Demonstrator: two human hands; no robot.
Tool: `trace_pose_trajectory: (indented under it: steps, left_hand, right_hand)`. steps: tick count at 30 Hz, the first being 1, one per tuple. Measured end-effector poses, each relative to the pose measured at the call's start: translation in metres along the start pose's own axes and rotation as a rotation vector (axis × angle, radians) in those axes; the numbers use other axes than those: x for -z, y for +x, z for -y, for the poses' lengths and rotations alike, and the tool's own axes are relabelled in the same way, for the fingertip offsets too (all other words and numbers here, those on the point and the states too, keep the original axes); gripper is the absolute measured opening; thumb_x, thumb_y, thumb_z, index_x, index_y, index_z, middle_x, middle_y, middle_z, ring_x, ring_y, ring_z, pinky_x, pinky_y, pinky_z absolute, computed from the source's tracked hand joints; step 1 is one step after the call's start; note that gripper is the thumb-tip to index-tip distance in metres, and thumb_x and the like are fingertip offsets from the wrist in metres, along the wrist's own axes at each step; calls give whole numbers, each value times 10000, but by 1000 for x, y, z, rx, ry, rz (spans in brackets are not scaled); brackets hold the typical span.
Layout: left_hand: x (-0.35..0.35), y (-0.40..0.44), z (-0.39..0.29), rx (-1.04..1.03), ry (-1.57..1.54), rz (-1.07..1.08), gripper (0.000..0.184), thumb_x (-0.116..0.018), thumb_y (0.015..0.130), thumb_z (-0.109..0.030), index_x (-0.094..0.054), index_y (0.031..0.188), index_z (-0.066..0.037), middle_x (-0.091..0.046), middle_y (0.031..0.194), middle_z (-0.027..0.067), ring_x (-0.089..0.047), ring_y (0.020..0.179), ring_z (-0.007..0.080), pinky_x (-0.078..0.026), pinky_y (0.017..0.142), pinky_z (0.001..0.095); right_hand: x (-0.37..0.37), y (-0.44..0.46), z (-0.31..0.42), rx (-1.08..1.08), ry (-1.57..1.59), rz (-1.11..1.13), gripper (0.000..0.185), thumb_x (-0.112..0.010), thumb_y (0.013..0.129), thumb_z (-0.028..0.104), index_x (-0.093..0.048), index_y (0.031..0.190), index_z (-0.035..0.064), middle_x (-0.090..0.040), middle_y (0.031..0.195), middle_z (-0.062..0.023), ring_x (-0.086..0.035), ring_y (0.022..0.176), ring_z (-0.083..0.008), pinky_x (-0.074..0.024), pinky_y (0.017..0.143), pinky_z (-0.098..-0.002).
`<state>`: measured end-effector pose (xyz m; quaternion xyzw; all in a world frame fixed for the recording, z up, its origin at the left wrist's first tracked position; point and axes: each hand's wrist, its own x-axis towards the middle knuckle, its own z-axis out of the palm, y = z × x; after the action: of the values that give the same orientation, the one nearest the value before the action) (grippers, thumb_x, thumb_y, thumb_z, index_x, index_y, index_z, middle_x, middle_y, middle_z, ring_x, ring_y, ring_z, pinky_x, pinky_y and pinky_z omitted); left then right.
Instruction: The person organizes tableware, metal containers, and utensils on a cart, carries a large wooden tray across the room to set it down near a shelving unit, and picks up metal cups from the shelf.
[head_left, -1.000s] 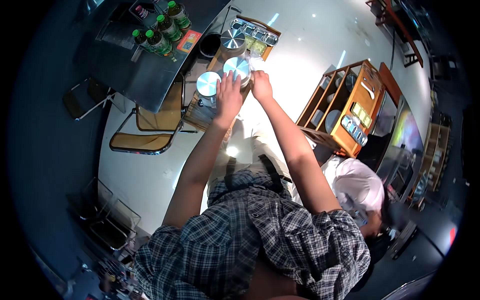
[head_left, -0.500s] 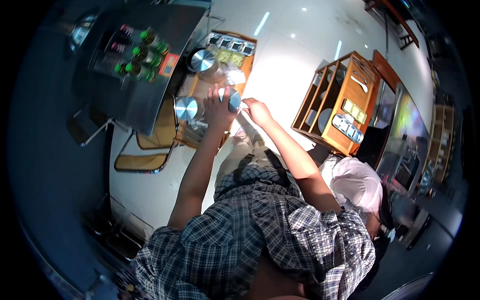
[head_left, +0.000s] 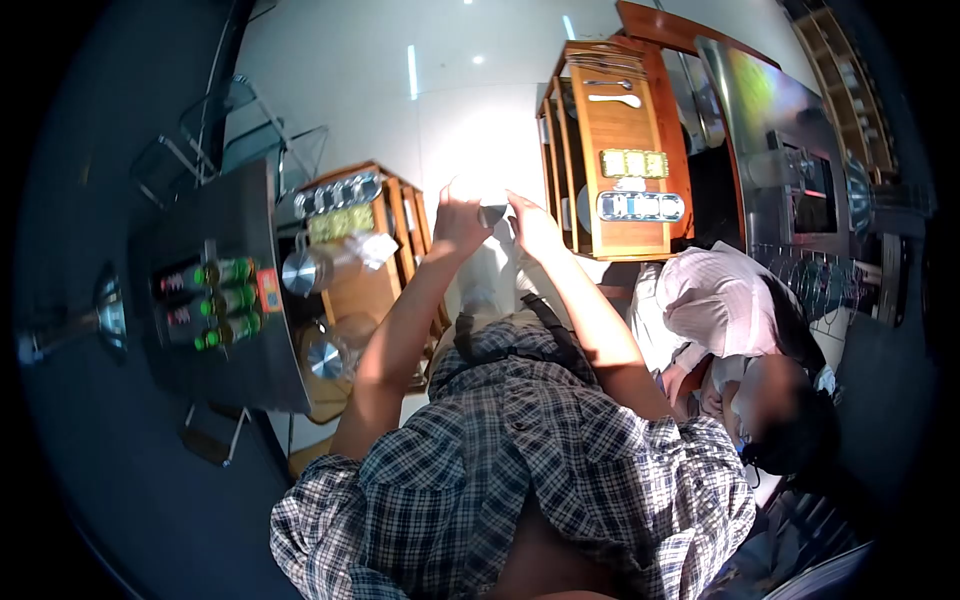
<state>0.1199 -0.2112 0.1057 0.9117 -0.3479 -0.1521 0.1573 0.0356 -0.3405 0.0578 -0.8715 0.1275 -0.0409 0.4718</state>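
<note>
In front of me, over the bright floor, I hold a jug with a round metal lid (head_left: 492,214); glare and my fingers hide much of its body. My left hand (head_left: 460,220) is closed around its left side. On the other side my right hand (head_left: 533,222) grips it, though whether by the handle I cannot tell. Two similar clear jugs with metal lids, one nearer the far end (head_left: 303,272) and one nearer me (head_left: 325,360), stand on the wooden cart (head_left: 355,292) to my left.
Green-capped bottles (head_left: 228,300) stand on a dark table (head_left: 250,215) at far left. To the right is a wooden shelf cart (head_left: 625,120) with spoons and a metal condiment tray (head_left: 640,207). A co-worker (head_left: 725,300) bends low close by on my right.
My view has turned right, away from the left cart. The jug has moved off that cart to between the two carts, and my left hand has shifted from its lid to its side.
</note>
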Motion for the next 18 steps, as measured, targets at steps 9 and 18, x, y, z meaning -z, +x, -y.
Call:
trace_pose_trajectory:
  steps: [9,18]
  left_hand:
    - [-11,144,-105,-366,-28,-157,704,-730,570,-174,-466,1223,-178,-396,1238,128,-400,1135,329,-346,947,504]
    - [-59,226,-154,-468,298,-46,637,-645,710,-166,-406,1300,-185,-314,1367,125,-301,1266,335,-247,996,580]
  right_hand:
    - [141,50,-64,-393,286,-111,240,-502,838,122,-550,1042,4,-601,939,-226,-584,881,-348,-454,749,-393]
    - [165,73,-154,-425,-9,-498,221,-535,806,79,-538,1018,18,-603,896,-199,-577,836,-371,-463,707,-428]
